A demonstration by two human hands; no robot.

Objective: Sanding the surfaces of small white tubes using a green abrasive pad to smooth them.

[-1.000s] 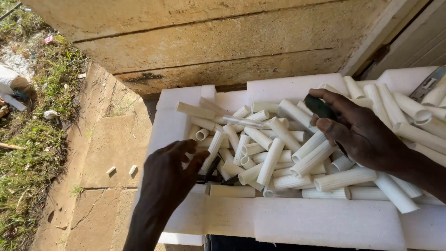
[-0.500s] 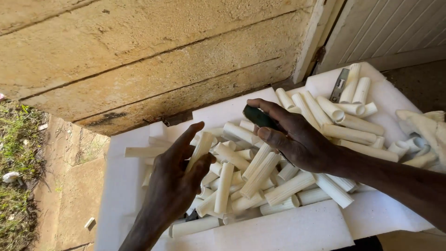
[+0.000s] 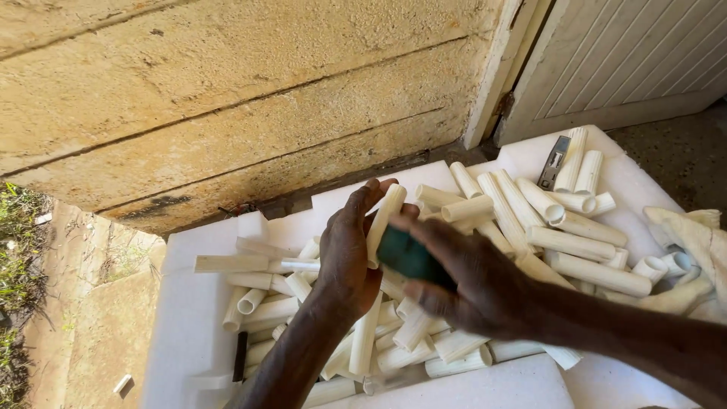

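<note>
My left hand [image 3: 344, 261] holds a short white pipe piece [image 3: 384, 220] upright above a heap of several similar white pipe pieces [image 3: 545, 238]. My right hand [image 3: 473, 284] grips a dark green pad [image 3: 409, 256] and presses it against the side of that held piece. Both hands meet over the middle of the white foam tray [image 3: 189, 318], which carries the heap.
A rough concrete wall [image 3: 227, 98] rises behind the tray, with a pale door [image 3: 628, 60] at the right. A small dark metal tool [image 3: 554, 161] lies among the far pipes. A cream cloth [image 3: 693, 242] lies at the right edge. Grass borders the far left.
My left hand has lifted one pipe piece out of the heap. My right hand has brought the green pad over to it. The view has shifted to the right.
</note>
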